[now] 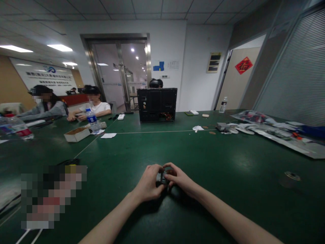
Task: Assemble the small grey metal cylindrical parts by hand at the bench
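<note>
Both of my hands meet near the middle of the green table [218, 203], around a small dark grey object [162, 177]. My left hand [150, 181] curls round its left side, with the thumb at the near edge. From the right, my right hand [179, 178] grips the same object, its thumb and fingertips pressed against it. Much of the object is covered by my fingers, so its kind cannot be made out. It is held at or just above the tabletop.
A cylindrical metal part [289, 179] stands at the right. An open cardboard box [77, 134] and a water bottle [92, 121] are back left. A black computer case [157, 105] stands at the back. Loose parts lie on a sheet [286, 140] at far right. Other people sit across the table.
</note>
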Tool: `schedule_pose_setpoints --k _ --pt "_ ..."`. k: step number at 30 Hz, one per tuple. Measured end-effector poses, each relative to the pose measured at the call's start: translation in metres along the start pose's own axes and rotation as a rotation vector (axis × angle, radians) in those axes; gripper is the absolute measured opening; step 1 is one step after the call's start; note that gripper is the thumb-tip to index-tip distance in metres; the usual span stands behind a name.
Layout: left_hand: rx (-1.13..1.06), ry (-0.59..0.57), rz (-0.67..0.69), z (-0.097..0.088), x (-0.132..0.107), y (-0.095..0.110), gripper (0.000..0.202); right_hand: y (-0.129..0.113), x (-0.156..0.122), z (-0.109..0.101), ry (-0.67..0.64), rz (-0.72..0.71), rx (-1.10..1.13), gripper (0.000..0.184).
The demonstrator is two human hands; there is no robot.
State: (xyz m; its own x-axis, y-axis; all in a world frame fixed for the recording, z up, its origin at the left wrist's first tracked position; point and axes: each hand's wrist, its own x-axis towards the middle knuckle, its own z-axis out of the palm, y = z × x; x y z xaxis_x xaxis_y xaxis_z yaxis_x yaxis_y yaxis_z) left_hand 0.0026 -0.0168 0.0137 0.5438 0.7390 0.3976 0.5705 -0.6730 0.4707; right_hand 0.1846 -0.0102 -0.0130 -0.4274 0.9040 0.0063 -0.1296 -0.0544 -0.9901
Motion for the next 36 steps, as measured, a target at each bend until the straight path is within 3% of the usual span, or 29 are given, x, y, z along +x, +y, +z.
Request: schedule_pose_setpoints --k 36 --pt "-0.006 0.0 -0.067 -0.005 0.0023 0.0047 0.031 -0.0016 0.0014 -0.0017 0.002 0.048 -0.018 0.05"
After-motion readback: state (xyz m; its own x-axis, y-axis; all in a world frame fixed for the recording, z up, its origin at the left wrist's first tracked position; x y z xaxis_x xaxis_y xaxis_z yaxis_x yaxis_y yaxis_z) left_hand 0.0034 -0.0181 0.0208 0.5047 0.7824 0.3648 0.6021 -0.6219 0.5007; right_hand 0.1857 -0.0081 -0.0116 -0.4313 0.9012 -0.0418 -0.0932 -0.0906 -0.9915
